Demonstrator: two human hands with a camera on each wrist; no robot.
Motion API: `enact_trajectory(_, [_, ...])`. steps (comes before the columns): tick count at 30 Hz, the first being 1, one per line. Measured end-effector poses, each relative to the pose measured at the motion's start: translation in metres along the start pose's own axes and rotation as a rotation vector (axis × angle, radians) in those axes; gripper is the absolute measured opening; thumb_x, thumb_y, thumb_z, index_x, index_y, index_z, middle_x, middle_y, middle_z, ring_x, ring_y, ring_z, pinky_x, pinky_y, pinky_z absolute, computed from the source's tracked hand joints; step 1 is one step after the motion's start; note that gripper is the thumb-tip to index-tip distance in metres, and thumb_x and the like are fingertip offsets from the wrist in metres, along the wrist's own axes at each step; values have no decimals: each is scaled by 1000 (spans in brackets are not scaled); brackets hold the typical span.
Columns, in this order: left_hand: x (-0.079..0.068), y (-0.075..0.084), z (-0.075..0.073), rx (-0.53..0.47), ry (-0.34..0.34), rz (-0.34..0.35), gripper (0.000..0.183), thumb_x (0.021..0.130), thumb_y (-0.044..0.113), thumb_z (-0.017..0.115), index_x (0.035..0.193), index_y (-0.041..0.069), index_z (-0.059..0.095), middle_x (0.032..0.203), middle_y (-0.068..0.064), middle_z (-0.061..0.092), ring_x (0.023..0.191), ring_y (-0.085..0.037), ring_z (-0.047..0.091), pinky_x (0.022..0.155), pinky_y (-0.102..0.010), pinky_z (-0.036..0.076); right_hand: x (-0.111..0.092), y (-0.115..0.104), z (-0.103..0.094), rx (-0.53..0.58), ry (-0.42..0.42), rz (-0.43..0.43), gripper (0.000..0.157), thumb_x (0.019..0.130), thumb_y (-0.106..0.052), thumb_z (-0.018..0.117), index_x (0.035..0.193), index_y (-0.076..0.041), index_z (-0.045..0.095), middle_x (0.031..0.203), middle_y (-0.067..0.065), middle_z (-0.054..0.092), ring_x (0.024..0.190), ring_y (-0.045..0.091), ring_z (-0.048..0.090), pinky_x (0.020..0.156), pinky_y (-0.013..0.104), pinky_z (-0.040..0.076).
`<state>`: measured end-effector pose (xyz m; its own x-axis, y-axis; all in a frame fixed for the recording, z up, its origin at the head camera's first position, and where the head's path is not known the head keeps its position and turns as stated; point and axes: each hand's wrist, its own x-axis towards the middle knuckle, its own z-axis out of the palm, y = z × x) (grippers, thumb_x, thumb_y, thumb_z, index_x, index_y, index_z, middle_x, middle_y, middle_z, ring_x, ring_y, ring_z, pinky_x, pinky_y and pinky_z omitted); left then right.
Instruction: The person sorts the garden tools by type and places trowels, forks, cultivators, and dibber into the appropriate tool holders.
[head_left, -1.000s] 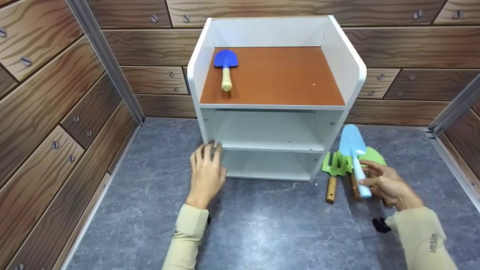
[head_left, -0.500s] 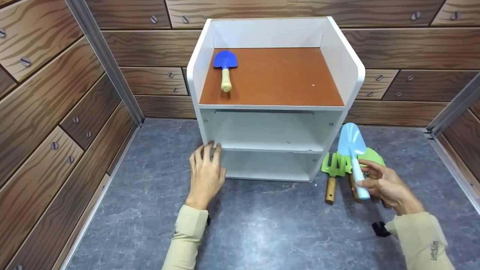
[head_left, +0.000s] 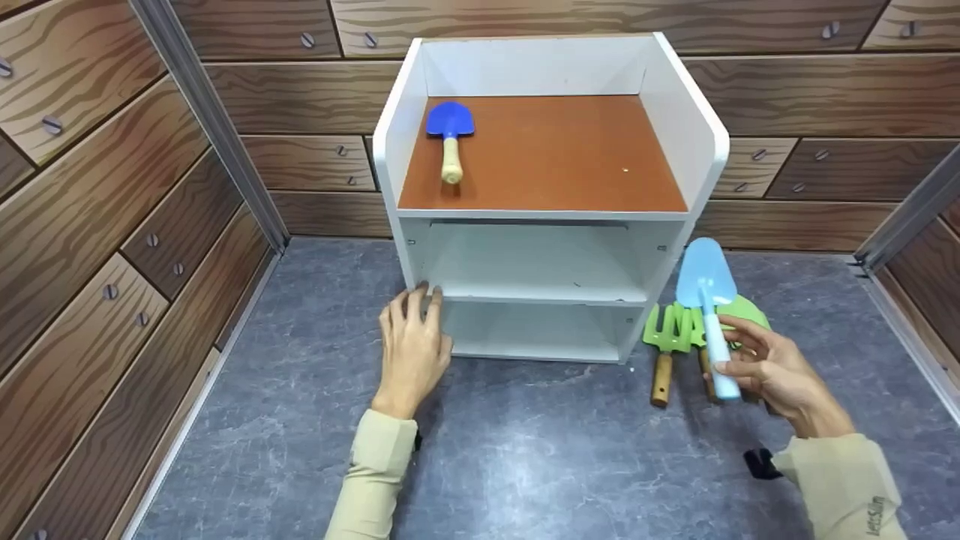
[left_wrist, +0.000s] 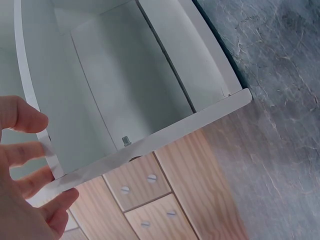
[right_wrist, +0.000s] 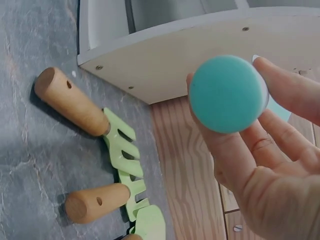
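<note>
My right hand (head_left: 784, 379) pinches the handle of a light blue trowel (head_left: 705, 274) between thumb and fingers, blade pointing away. In the right wrist view, the round end of its handle (right_wrist: 227, 94) faces the camera. Green garden forks (head_left: 666, 331) with wooden handles and a green shovel (head_left: 744, 309) lie on the floor, partly hidden by the trowel and hand. My left hand (head_left: 411, 352) rests its fingertips at the left front edge of a white shelf unit (head_left: 544, 215), near its middle board. A dark blue trowel (head_left: 450, 118) with a pale handle lies on the brown top.
A grey marbled floor (head_left: 525, 450) spreads in front of the unit. Wood-patterned walls (head_left: 315, 97) stand behind and at both sides, with a metal post (head_left: 217, 127) at the left corner. The unit's raised side panel (head_left: 686, 127) borders the top on the right.
The light blue trowel has risen slightly in the head view, its blade a little farther forward, with the right hand gripping it. The left hand stays at the shelf edge.
</note>
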<state>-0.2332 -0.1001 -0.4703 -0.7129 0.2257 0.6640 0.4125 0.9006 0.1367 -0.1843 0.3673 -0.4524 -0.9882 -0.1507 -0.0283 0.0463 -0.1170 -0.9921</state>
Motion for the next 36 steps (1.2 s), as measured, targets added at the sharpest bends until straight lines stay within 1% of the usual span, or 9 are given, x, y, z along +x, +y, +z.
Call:
enact_trajectory(5, [0,-1,1,-4,5,-1,59,79,6,74,135,-3,59,135,-22,54,121,-43,48,100,-56,38,-3,-6,6,-42,11,-17,66,85,22,61,127,-28,66,115,-1,64,84,17,65,67,35,61])
enact_trajectory(8, [-2,0,1,-11,16,3,58,78,5,74,134,-3,60,134,-22,54,120,-43,48,99,-56,39,-7,-9,7,-63,16,-22,66,86,21,62,128,-30,65,116,-3,64,84,16,64,65,33,61])
enact_trajectory(13, [0,1,2,-18,28,9,58,77,4,74,133,-4,60,134,-22,54,120,-43,48,99,-56,39,-9,-14,9,-53,21,-53,68,86,22,59,129,-31,64,116,-3,63,85,16,64,65,32,60])
enact_trajectory(20, [1,1,3,-22,29,-3,58,77,3,73,133,-5,59,134,-23,54,120,-44,48,100,-57,38,-12,-16,15,-42,8,-119,70,85,25,57,133,-26,63,117,-1,65,86,17,65,64,31,60])
enact_trajectory(27, [-1,2,3,-13,18,1,55,79,3,70,133,-4,60,133,-23,54,120,-44,49,100,-57,38,-19,-16,20,-26,14,-176,73,84,28,55,136,-22,62,119,0,67,89,17,66,67,32,60])
enact_trajectory(33, [1,1,3,-14,28,4,57,78,4,72,133,-4,60,133,-23,55,120,-43,48,99,-56,38,-20,-20,26,-14,30,-217,74,83,30,53,136,-19,61,118,3,67,93,19,67,69,32,61])
enact_trajectory(36, [1,0,3,-18,28,2,57,77,4,72,132,-5,60,132,-23,55,119,-43,49,99,-56,38,-21,-20,29,-7,25,-221,74,82,31,52,136,-19,62,118,3,66,95,19,67,71,32,61])
